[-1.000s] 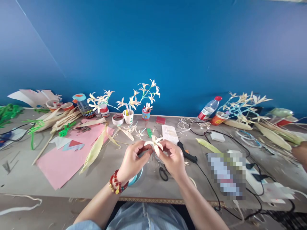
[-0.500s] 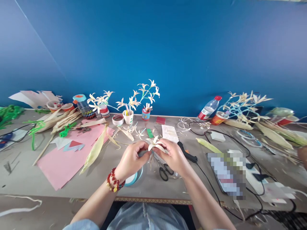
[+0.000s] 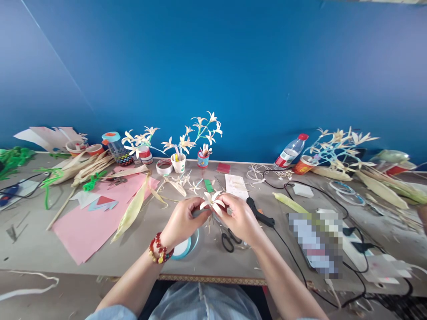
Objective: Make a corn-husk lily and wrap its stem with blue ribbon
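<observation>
Between my two hands, above the middle of the table, is a cream-coloured husk flower (image 3: pixel 212 202) with spread petals. My left hand (image 3: pixel 187 222) is closed at its base, thumb and fingers pinched together. On the other side my right hand (image 3: pixel 240 218) pinches the flower near its petals. The flower's underside is hidden by the fingers. Below the hands lie black-handled scissors (image 3: pixel 228 242), their blades partly covered. A roll of light blue tape (image 3: pixel 182 252) sits under my left wrist. A black glue gun (image 3: pixel 260 214) rests just right of my right hand.
Cups with finished husk flowers (image 3: pixel 178 164) stand along the blue wall. Pink paper (image 3: pixel 83 226) and a corn husk (image 3: pixel 131 213) lie to the left. A phone (image 3: pixel 312 244), a power strip (image 3: pixel 353 249) and cables spread at the right, near a plastic bottle (image 3: pixel 290 153).
The flower has turned and shifted slightly to the left between my fingers, its petals now facing up more openly. My right fingers have moved a little; the left hand barely differs.
</observation>
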